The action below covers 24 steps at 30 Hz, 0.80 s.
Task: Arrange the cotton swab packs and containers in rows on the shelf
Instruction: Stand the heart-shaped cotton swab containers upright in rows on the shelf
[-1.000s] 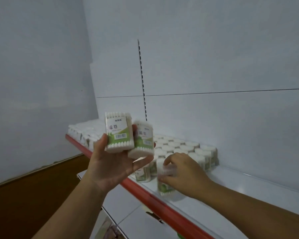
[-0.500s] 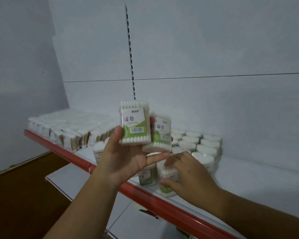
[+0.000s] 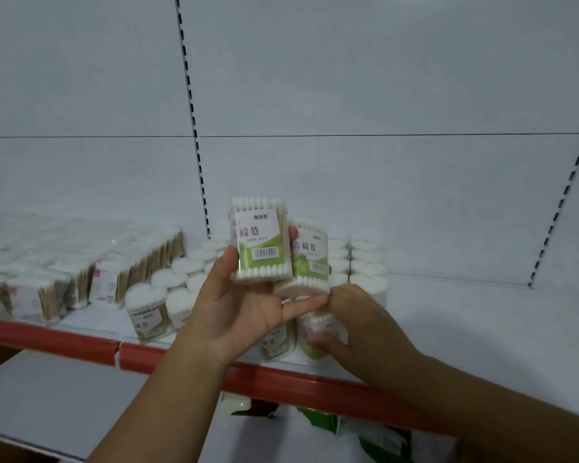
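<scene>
The left hand holds two clear swab boxes upright, fingers pinching both. At four o'clock, the right hand has its fingers closed around a swab-filled container standing on the shelf.

Glossy clear-plastic swab box, paper label; matt white shelf, red edge.

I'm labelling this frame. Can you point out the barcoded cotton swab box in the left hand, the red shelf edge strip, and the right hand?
Barcoded green-and-white cotton swab box (image 3: 259,243): head view, front label.
Red shelf edge strip (image 3: 47,340): head view, front face.
Right hand (image 3: 365,325): head view, back of hand.
</scene>
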{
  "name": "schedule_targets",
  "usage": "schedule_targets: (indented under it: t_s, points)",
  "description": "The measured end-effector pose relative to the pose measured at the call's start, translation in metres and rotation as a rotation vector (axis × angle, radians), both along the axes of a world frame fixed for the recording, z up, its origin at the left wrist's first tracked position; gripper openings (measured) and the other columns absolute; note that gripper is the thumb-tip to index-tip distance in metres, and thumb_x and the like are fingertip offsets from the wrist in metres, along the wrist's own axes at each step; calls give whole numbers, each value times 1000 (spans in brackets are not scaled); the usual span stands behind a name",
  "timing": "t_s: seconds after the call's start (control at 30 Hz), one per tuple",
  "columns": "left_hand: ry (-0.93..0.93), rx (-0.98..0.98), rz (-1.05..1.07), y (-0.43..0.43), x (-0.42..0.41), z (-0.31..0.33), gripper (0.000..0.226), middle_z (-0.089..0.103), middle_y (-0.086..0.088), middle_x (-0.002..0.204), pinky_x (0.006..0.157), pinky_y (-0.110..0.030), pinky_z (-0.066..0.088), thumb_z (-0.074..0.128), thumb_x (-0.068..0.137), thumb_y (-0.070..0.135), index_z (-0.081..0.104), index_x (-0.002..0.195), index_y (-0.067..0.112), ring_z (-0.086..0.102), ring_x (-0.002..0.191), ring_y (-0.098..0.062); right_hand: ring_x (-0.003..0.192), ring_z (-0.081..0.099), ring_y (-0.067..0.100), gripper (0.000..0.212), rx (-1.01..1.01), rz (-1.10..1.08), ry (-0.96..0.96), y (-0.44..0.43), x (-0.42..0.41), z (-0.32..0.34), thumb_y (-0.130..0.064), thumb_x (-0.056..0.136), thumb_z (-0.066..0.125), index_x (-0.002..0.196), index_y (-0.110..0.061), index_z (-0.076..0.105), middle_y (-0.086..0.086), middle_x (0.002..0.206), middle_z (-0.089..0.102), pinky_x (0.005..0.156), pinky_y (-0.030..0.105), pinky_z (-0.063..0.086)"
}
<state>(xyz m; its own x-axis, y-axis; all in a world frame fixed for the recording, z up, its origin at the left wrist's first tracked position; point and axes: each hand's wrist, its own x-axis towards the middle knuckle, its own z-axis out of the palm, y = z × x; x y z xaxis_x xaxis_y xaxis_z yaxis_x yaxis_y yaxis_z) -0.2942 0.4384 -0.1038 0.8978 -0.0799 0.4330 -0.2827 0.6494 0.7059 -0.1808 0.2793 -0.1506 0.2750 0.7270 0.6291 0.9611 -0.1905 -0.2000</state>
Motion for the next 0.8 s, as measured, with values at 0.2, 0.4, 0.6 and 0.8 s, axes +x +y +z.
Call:
schedule_targets:
  t_s: [0.2,0.4,0.6,0.8]
  points:
    - [24,-22,-36,4,-7,-2,79,53,-23,137,102,-63,38,92,50,42,68,117,8,44,130,-46,108,52,16,46,-67,-37,5,2,-9,-5,-35,82,70,121,-12,62,1,118,61,90,31,46]
    - [19,-36,-94,5,-8,-6,78,52,-23,138,98,-61,42,92,50,42,68,117,8,44,129,-46,108,52,7,33,100,-97,84,-7,-12,21,-31,89,60,121,-22,60,-6,119,61,89,22,41]
    - [10,20,-164,2,5,-5,68,59,-18,132,101,-61,38,85,64,40,66,121,9,51,125,-42,85,68,20,36,146,-16,795,-14,-14,85,-63,79,49,106,-41,60,-6,97,69,75,43,57]
    - [26,102,-161,-14,20,1,70,56,-16,136,101,-62,40,79,72,45,59,131,14,50,127,-38,84,66,18,48,27,-175,783,-19,-6,106,-62,79,51,86,-19,70,-4,84,72,76,34,55]
